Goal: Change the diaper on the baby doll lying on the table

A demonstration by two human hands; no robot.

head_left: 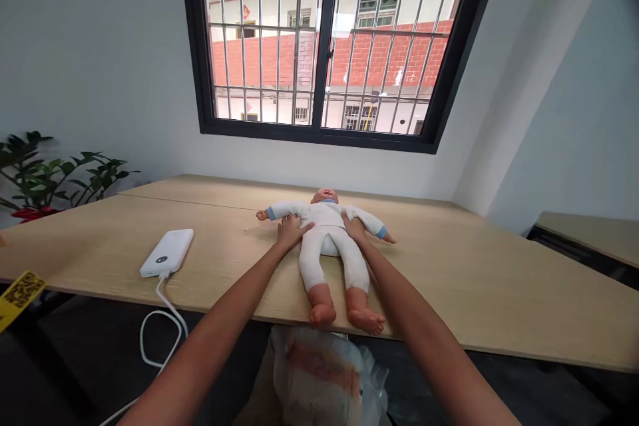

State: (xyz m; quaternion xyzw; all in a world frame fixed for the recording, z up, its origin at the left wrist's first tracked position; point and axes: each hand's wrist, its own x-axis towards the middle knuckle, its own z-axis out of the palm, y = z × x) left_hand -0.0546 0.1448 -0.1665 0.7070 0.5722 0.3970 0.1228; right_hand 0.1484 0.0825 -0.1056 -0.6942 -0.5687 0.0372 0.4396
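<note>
A baby doll (327, 216) lies on its back on the wooden table (219, 259), head toward the window and feet near the front edge. It has a white outfit with blue cuffs, arms spread wide and bare feet. My left hand (293, 233) grips one side of its waist, thumb over the front and fingers partly hidden under its side. On the opposite side, my right hand (354, 227) holds the waist in the same way, its fingertips mostly hidden. A whitish patch of material (329, 245) shows between the doll's legs.
A white power bank (168, 251) with a white cable (174, 319) sits on the left. Below the table's front edge is a clear plastic bag (324, 373) with something inside. A plant (50, 176) stands far left; a barred window (319, 46) is behind.
</note>
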